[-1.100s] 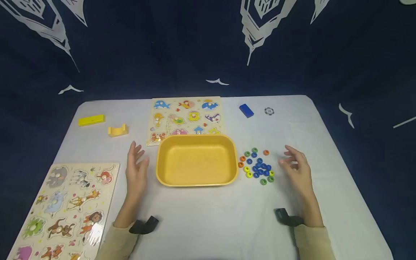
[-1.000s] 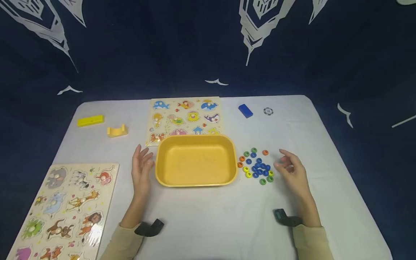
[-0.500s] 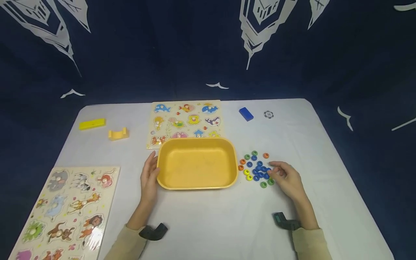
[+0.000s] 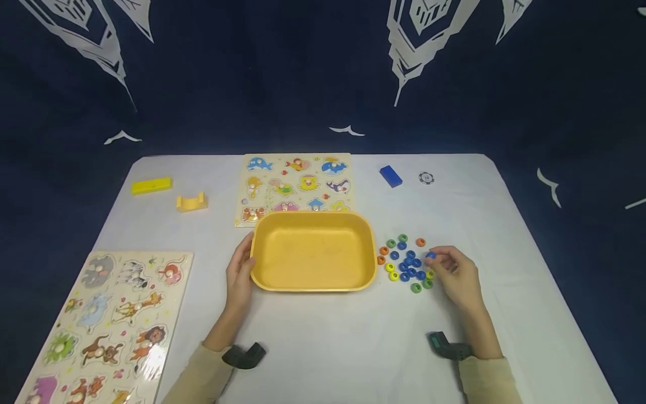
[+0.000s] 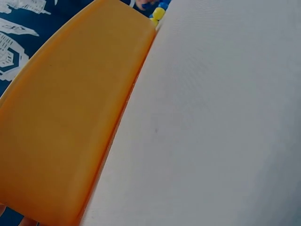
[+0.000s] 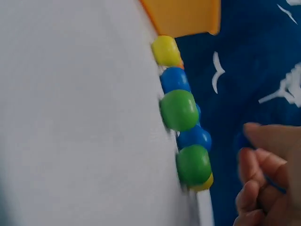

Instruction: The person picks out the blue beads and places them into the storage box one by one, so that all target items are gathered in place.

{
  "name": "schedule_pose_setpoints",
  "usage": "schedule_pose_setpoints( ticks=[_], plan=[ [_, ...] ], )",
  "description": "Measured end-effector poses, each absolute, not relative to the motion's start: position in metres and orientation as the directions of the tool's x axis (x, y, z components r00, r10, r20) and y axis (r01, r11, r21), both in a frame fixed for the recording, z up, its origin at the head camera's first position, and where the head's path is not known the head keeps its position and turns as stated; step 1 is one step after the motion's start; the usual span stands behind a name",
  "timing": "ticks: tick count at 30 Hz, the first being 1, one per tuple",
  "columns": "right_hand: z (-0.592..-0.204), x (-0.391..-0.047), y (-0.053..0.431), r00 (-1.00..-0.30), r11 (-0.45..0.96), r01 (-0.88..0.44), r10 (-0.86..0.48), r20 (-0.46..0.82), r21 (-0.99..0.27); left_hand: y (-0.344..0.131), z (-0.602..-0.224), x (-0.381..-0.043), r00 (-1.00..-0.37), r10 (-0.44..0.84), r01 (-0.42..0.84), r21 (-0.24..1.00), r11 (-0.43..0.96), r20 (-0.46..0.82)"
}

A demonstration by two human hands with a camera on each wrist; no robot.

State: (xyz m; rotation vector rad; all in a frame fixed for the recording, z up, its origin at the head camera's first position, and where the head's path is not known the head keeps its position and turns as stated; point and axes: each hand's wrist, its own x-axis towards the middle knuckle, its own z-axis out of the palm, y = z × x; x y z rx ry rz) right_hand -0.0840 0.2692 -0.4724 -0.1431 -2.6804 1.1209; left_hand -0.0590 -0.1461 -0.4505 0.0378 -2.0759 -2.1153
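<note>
My right hand [image 4: 460, 280] pinches a blue bead [image 4: 430, 255] between thumb and fingertips, just right of the loose beads. In the right wrist view the pinched bead [image 6: 242, 141] is mostly hidden by the fingers. My left hand [image 4: 239, 280] holds the left end of the yellow plastic tray [image 4: 313, 284], its thumb at the rim and its fingers along the outer wall. In the left wrist view only bits of those fingers [image 5: 28, 221] show beside the tray's end. The inside of the tray shows bare yellow.
Loose blue, green, yellow and orange beads [image 4: 411, 255] lie right of the tray. Animal puzzle boards stand behind it [image 4: 292, 182] and at left [image 4: 113, 314]. Farther back are a yellow block [image 4: 151, 186], a notched yellow block [image 4: 192, 202], a blue block [image 4: 391, 176] and a round chip [image 4: 426, 178].
My left hand has moved right to the tray's left end and taken hold of it. The right hand has reached left to the beads and picked up a blue one.
</note>
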Motion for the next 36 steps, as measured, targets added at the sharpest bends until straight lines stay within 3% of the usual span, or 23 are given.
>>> schedule_pose_setpoints(
  ticks=[3, 6, 11, 20, 26, 36],
  plan=[
    [-0.482, -0.1, 0.27, -0.933, 0.67, -0.18, 0.115, 0.34, -0.72, -0.143, -0.45, -0.06, -0.983, -0.146, 0.114, 0.993, -0.01, 0.111],
    [-0.451, -0.107, 0.239, -0.913, 0.639, -0.327, -0.023, 0.408, -0.696, -0.141, -0.449, -0.06, -0.982, -0.145, 0.121, 0.993, -0.007, 0.119],
    [-0.387, -0.113, 0.152, -0.925, 0.582, -0.379, -0.237, 0.296, -0.719, -0.144, -0.464, -0.065, -0.98, -0.136, 0.148, 0.989, -0.023, 0.144],
    [-0.408, -0.13, 0.034, -0.883, 0.61, -0.424, -0.443, 0.155, -0.67, -0.141, -0.47, -0.066, -0.981, -0.138, 0.139, 0.99, -0.003, 0.137],
    [-0.429, -0.133, 0.005, -0.872, 0.674, -0.426, -0.484, 0.075, -0.603, -0.136, -0.453, -0.062, -0.977, -0.124, 0.17, 0.985, 0.022, 0.171],
    [-0.441, -0.132, -0.007, -0.838, 0.69, -0.414, -0.544, -0.048, -0.594, -0.143, -0.451, -0.058, -0.969, -0.15, 0.189, 0.981, 0.045, 0.194]
  ],
)
